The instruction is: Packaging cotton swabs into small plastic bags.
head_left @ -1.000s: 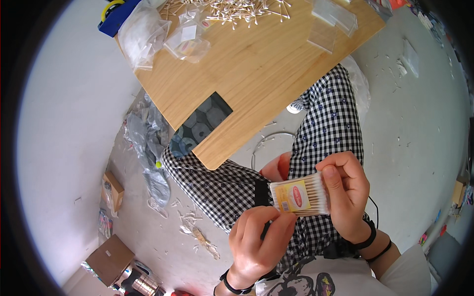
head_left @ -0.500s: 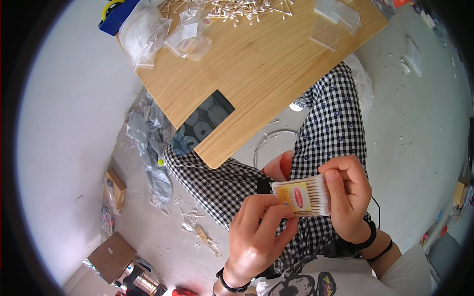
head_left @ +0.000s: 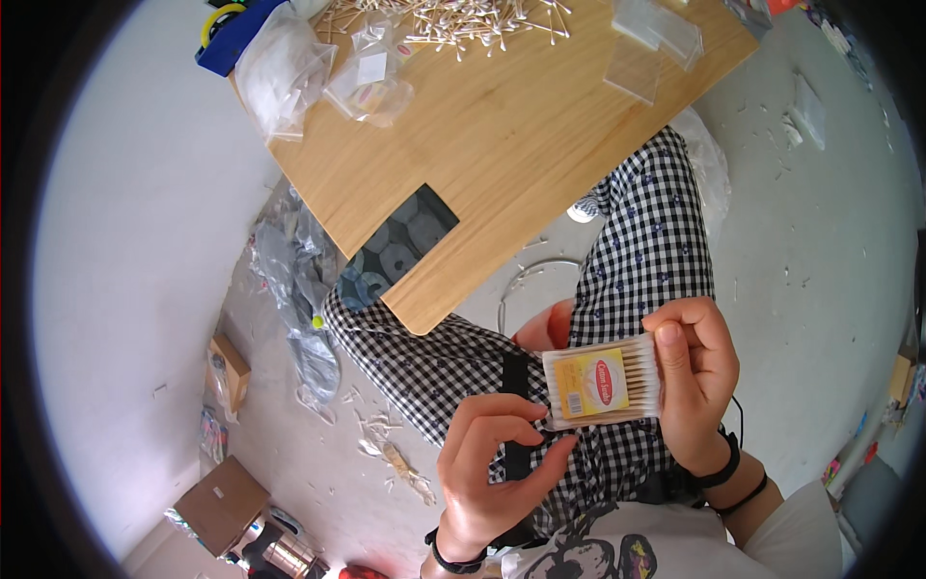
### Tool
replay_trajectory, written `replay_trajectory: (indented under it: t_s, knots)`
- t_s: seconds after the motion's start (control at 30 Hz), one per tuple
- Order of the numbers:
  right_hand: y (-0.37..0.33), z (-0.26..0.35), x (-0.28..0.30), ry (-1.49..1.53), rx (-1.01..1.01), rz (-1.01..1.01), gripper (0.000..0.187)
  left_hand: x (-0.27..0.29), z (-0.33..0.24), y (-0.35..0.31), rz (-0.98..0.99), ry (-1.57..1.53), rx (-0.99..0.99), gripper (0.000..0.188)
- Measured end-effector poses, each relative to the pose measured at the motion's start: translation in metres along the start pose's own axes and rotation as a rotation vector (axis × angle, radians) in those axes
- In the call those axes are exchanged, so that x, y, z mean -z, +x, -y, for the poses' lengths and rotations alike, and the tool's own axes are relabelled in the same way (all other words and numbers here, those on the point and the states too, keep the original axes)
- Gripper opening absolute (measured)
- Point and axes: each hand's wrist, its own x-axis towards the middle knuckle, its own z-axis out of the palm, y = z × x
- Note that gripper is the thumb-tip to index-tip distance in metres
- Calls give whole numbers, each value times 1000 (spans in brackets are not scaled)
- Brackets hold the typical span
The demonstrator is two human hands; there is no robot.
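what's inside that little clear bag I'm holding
The bag in the right hand holds wooden-stick cotton swabs side by side. A yellow label covers their middle; the left hand touches its lower corner.

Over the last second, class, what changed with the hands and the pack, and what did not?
The left hand slid down from the pack of cotton swabs, its fingers now pinching at the lower left corner. The right hand kept gripping the pack's right end. The wooden table stayed put.
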Motion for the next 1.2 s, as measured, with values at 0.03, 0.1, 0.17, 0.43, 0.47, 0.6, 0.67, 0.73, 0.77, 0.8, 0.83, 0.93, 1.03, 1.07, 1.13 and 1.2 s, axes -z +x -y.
replay_trajectory:
  t_s: [0.03, 0.1, 0.17, 0.43, 0.47, 0.6, 0.67, 0.73, 0.77, 0.8, 0.83, 0.93, 1.03, 1.07, 1.13, 1.2]
  knots:
    - [0, 0, -1, 1, 2, -1, 12, 1, 3, -1, -10, -10, -12, 35]
    - [1, 1, -4, -29, 13, -47, 16, 2, 3, -1, -24, -16, -24, 36]
    - [0, 1, -4, -27, 10, -41, 16, 2, 0, -1, -31, -22, -22, 36]
    - [-4, 5, 0, -26, 66, 13, 11, -3, -6, -2, -25, 50, -29, 37]
    - [-4, 4, 0, -20, 64, 14, 11, -4, -6, -2, -22, 68, -20, 37]
    - [-3, 4, -3, 43, 23, 17, 10, -7, -6, -3, -44, 114, -84, 37]
    - [-4, 3, -5, 11, 28, 31, 10, -9, -7, -6, -97, 225, -132, 38]
    - [-4, 3, -7, -5, 15, 48, 10, -9, -13, -3, -70, 297, -178, 38]
    - [-4, 4, -9, -5, 14, 48, 10, -8, -15, -2, -45, 373, -224, 38]
    - [-4, 6, -10, -12, -5, 40, 11, -8, -15, -1, -44, 373, -223, 38]
    - [-4, 7, -10, -18, -25, 33, 13, -8, -15, 0, -47, 374, -236, 37]
    - [-4, 7, -11, -24, -15, 32, 14, -8, -15, 1, -42, 373, -244, 35]
    - [-4, 8, -10, -80, 30, 42, 14, -8, -14, 3, -14, 369, -249, 33]
    - [-5, 8, -10, -79, 29, 42, 14, -7, -13, 4, 5, 370, -256, 32]
    - [-5, 7, -11, -69, 32, 54, 15, -7, -17, 8, 32, 347, -223, 32]
    - [-5, 7, -11, -66, 31, 51, 15, -7, -19, 13, 57, 324, -191, 32]
